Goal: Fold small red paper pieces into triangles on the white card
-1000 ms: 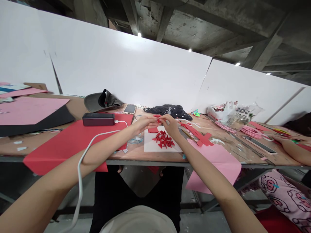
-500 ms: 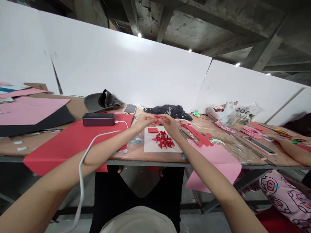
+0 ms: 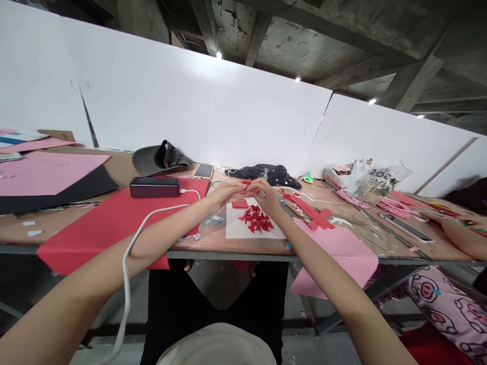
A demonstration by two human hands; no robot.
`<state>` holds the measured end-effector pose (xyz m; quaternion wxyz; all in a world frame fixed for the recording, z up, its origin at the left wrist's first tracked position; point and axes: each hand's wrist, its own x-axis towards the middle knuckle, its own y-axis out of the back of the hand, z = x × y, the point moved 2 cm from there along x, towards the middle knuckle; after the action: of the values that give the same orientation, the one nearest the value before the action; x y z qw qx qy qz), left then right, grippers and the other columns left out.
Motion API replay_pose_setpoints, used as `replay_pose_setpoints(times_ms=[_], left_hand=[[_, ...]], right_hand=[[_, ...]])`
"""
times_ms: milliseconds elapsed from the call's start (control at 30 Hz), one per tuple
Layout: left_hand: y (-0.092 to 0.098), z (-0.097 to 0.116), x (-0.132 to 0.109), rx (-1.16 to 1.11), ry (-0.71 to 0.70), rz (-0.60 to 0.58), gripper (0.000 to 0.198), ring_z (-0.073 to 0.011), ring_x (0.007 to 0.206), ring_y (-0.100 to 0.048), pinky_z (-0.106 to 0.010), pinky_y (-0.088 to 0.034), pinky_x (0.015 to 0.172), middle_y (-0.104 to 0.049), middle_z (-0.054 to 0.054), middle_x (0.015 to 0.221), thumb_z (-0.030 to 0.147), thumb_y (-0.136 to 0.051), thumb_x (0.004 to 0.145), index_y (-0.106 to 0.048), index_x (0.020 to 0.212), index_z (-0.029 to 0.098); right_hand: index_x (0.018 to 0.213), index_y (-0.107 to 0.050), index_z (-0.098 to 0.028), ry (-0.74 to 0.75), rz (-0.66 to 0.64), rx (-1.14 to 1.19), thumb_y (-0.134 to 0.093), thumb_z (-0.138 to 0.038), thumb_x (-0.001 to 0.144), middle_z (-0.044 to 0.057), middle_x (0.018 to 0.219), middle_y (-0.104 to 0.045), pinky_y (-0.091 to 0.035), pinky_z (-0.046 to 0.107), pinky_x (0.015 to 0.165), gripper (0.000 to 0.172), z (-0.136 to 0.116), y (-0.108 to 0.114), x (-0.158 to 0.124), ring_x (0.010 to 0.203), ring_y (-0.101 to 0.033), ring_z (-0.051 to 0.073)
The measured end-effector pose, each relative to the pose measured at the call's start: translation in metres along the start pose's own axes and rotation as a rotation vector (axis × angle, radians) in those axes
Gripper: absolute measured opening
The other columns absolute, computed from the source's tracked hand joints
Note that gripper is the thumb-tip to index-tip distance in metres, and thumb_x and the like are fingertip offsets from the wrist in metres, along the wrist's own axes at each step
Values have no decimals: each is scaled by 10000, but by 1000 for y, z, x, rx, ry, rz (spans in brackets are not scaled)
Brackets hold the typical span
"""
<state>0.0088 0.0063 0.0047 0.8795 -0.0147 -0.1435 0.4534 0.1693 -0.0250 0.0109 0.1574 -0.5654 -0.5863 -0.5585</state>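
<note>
Over the far part of a white sheet [image 3: 236, 229], my left hand [image 3: 225, 194] and my right hand [image 3: 265, 194] meet. Both are closed, their fingertips pinching a small piece of red paper [image 3: 246, 183] between them. Its fold is partly hidden by the fingers. A small grey shiny spot shows at my right hand; I cannot make out what it is. Below the hands, a pile of small folded red paper triangles [image 3: 257, 221] lies on the white sheet. A flat red paper rectangle [image 3: 239, 204] rests beside the pile, near my left hand.
Left are red paper [image 3: 99, 228], a power bank [image 3: 154, 187] with a white cable [image 3: 127, 274], a phone [image 3: 204, 171] and a cap [image 3: 160, 158]. Right are red strips [image 3: 308, 210], pink paper [image 3: 342, 253] and another phone [image 3: 406, 227]. Another person's hand [image 3: 443, 221] is far right.
My right hand has turned slightly and its fingers have shifted on the red paper, so the grey shiny spot now shows. My left hand's fingers have straightened a little. The pile is unchanged.
</note>
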Motion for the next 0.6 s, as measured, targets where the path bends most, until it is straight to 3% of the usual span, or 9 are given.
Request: replay_pose_setpoints(times_ms=[300,600], left_hand=[[0,-3,5,221,-184,35,349,-235,802,-679,-378,-524,796,-720,-121,843,405,-719,670,-702,856,110],[-3,0,3,279,-215,50,319,-240,823,-675,-367,-530,792,-721,-108,825,366,-732,666,-701,862,116]], right_hand=[[772,-602,-218,-251,54,199,-627,-295,763,23,842,-581,-500,320,730,81,12,-4,0,810,-587,173],[742,-607,-201,-405,65,354,-682,-377,690,11,729,-634,-522,315,688,199,11,-4,-1,695,-624,163]])
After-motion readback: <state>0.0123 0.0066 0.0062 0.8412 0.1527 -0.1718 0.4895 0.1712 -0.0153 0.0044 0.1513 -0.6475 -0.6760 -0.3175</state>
